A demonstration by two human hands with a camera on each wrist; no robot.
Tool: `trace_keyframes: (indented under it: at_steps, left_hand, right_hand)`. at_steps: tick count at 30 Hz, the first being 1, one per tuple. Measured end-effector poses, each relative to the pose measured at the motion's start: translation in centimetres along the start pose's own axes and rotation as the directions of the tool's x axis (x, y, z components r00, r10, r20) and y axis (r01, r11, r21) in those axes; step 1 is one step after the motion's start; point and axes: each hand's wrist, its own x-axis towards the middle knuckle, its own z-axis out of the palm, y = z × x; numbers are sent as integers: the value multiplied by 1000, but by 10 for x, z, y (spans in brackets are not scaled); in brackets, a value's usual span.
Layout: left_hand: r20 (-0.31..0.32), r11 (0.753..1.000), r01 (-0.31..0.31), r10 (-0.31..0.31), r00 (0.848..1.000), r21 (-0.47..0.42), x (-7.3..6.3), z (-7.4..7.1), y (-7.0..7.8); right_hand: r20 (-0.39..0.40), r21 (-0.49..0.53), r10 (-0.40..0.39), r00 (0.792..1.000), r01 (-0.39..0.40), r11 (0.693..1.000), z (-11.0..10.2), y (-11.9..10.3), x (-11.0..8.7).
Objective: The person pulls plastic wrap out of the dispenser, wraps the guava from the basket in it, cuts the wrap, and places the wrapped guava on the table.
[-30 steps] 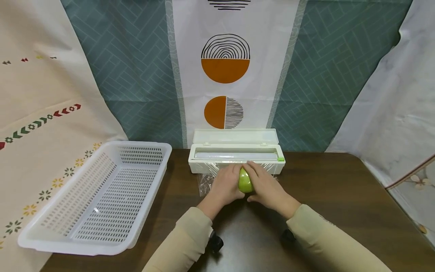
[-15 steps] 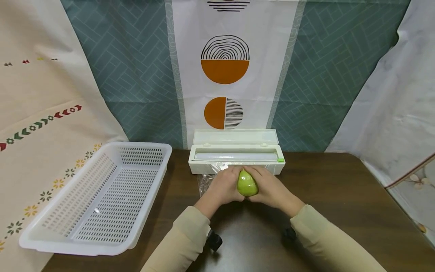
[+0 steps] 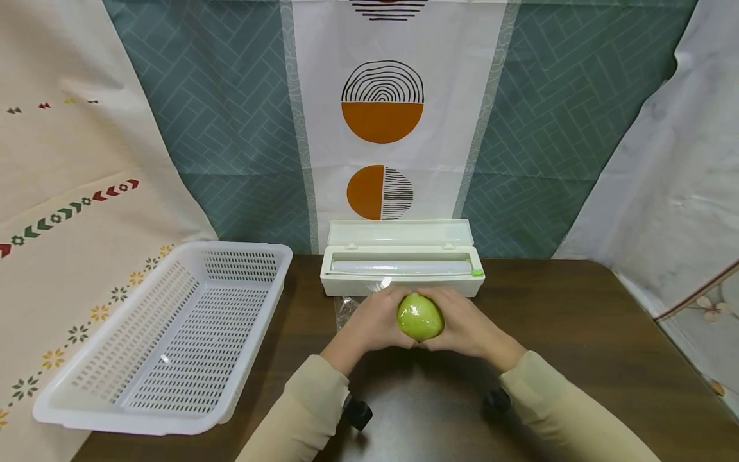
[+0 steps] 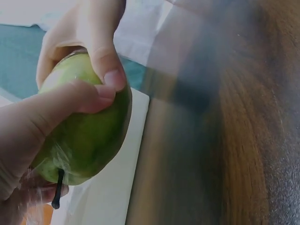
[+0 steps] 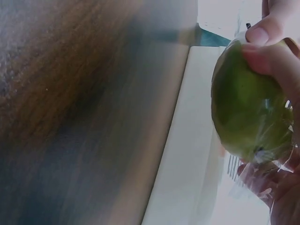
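Note:
Between both hands I hold a green pear [image 3: 420, 317] above the table, in front of the white film box. Clear cling film [image 5: 267, 157] lies over its skin and bunches around its ends. My left hand [image 3: 378, 321] grips the left side, and its thumb [image 4: 79, 96] presses across the fruit. From the opposite side my right hand [image 3: 464, 324] grips it, with its thumb beside the left one. A dark stem [image 4: 58, 190] sticks out in the left wrist view. Fingers behind the pear are partly hidden.
The cling film box [image 3: 404, 287] stands at the back of the table [image 3: 554, 346], lid raised, roll inside, with a green slider at its right. Crumpled film [image 3: 345, 309] lies before it. A white perforated basket [image 3: 199, 350] is at the left. Patterned cloths hang behind.
Both hands have come slightly toward me from the box. The pear has turned and shows more of its side. Film stretched near the box front is less visible now.

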Motion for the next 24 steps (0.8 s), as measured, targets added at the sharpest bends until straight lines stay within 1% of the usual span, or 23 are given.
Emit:
trace_keyframes:
  at_steps: [5,13,16,22,24]
  left_hand:
    - [20,997,-1,3,1000,-83,-1,-4,-1]
    - [32,980,-32,39,999,-197,-3,-7,-4]
    - [42,971,-7,18,999,-237,-5,-8,-4]
    - [70,950,108,-91,993,-293,-10,-13,0]
    - [72,944,128,-111,991,-303,-11,-15,1]
  right_hand:
    - [12,56,58,998,-58,997,-2,-3,-3]
    - [27,188,103,994,-106,977,-4,-5,-7]
    - [23,210,105,994,-108,972,-4,-5,-8]
    - [3,239,117,993,-114,964,-4,-4,-9]
    - [2,258,120,993,-117,959,-4,-4,-10]
